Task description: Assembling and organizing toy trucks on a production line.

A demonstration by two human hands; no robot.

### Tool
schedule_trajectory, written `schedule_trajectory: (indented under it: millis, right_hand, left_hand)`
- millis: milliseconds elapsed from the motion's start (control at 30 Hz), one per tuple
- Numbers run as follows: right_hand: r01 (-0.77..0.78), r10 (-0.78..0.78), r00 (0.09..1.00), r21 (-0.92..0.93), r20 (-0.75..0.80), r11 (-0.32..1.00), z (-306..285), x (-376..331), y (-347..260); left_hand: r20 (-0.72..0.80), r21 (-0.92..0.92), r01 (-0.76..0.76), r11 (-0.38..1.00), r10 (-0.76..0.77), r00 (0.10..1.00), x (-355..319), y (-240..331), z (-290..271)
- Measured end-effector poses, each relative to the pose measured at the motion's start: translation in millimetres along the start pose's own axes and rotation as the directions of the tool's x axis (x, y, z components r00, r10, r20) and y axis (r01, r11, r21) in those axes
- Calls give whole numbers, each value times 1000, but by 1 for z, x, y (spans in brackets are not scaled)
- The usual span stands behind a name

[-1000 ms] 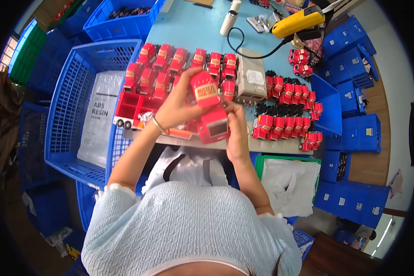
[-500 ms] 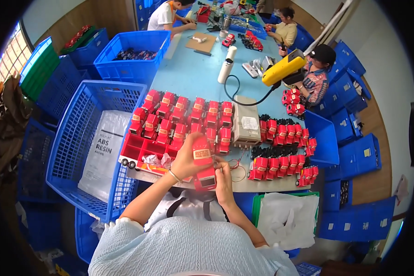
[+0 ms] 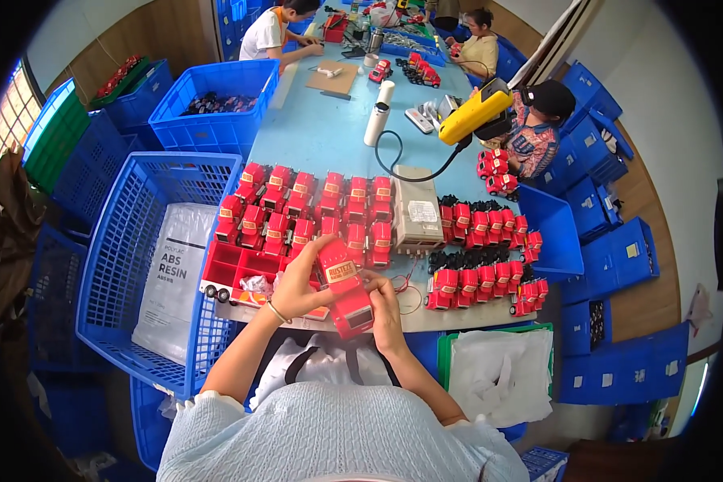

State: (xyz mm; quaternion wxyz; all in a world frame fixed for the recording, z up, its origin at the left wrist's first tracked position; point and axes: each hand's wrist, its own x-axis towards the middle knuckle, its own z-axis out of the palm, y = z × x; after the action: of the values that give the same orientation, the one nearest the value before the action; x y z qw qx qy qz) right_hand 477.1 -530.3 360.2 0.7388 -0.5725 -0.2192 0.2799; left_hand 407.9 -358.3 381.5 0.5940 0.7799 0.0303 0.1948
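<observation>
Just past the table's front edge I hold a red toy truck body [image 3: 341,277] with a printed label on its flat top, tilted toward me. My left hand [image 3: 297,287] grips it from the left, thumb along its side. On its right side the bent fingers of my right hand [image 3: 384,309] press against it; their tips are partly hidden. Beyond my hands stand rows of similar red toy trucks [image 3: 330,195]. A red compartment tray [image 3: 233,269] with crumpled clear plastic in it lies next to my left wrist.
A grey metal box [image 3: 417,217] divides the rows from black-and-red toy trucks [image 3: 486,281] at the right. Blue crates [image 3: 96,277] flank the table. A yellow device on an arm [image 3: 475,111] hangs over it, near a white bottle [image 3: 377,120]. Several people sit at the far table.
The toy truck has turned slightly, its label now clearer and more level. My right fingers have shifted along its side. The whole view has swung a little, so the table sits further left.
</observation>
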Motion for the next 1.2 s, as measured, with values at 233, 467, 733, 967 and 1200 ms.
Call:
schedule_trajectory:
  millis: [233, 467, 733, 967, 1200]
  right_hand:
    - [166, -162, 986, -124, 42, 978, -2, -2, -4]
    - [564, -495, 820, -558, 288, 609, 14, -18, -28]
    - [733, -709, 603, -606, 366, 310, -26, 52, -72]
    - [833, -802, 330, -554, 499, -2, -28, 70, -68]
    - [774, -758, 449, -630, 473, 66, -33, 62, -46]
  left_hand:
    - [77, -195, -73, 978, 89, 993, -5, -3, -6]
    - [-155, -476, 356, 805, -475, 866, -18, -9, 8]
    - [-10, -755, 248, 607, -388, 921, -4, 29, 13]
    - [-95, -591, 100, 800, -191, 977, 11, 30, 2]
    - [-42, -424, 39, 905, -62, 997, 8, 28, -8]
